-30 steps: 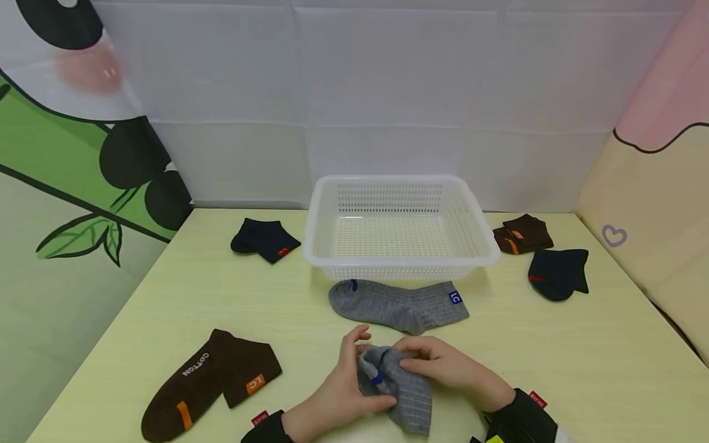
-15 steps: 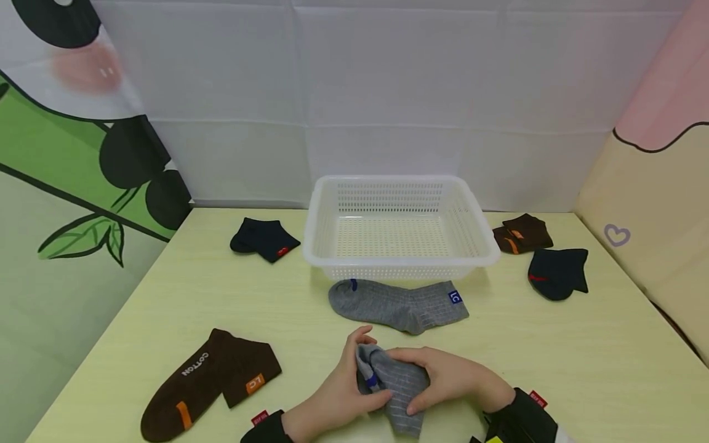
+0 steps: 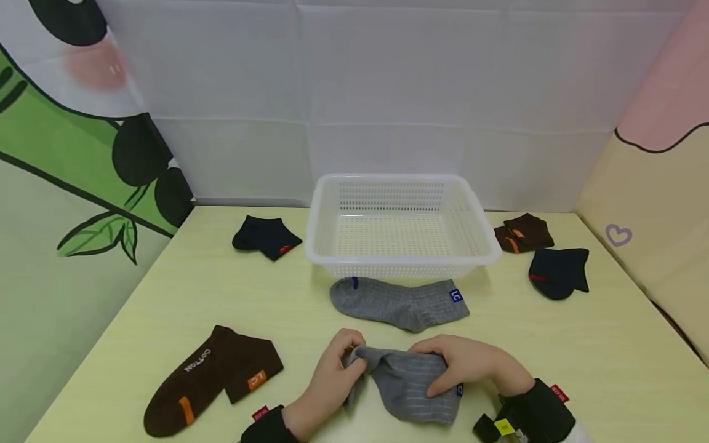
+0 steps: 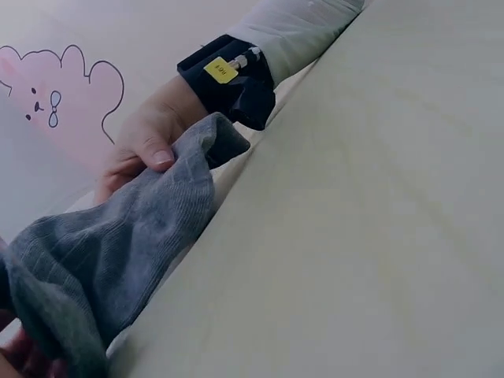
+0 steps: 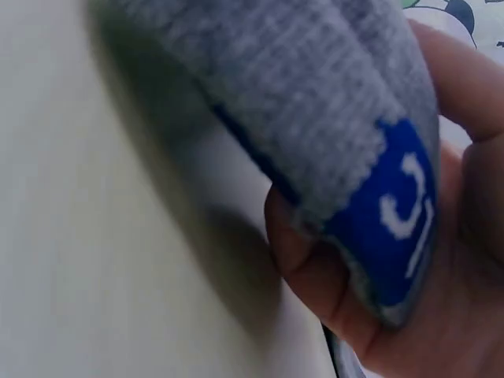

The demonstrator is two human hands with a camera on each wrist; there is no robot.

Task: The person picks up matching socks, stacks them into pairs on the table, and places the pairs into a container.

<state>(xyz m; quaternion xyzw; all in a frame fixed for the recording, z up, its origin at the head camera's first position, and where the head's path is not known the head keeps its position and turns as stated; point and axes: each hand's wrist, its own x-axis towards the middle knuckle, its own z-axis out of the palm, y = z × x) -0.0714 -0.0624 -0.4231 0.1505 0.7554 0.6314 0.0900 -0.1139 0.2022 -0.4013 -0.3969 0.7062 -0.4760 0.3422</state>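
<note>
One creased grey sock [image 3: 405, 383], pale-lined and blue-labelled, is pinched by left hand [image 3: 331, 376] and right hand [image 3: 469, 363].

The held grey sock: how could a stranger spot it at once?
Find the white basket on the table. Come nearer, past a flat grey sock. Next comes the held sock, the only one gripped by the left hand and the right hand.
</note>
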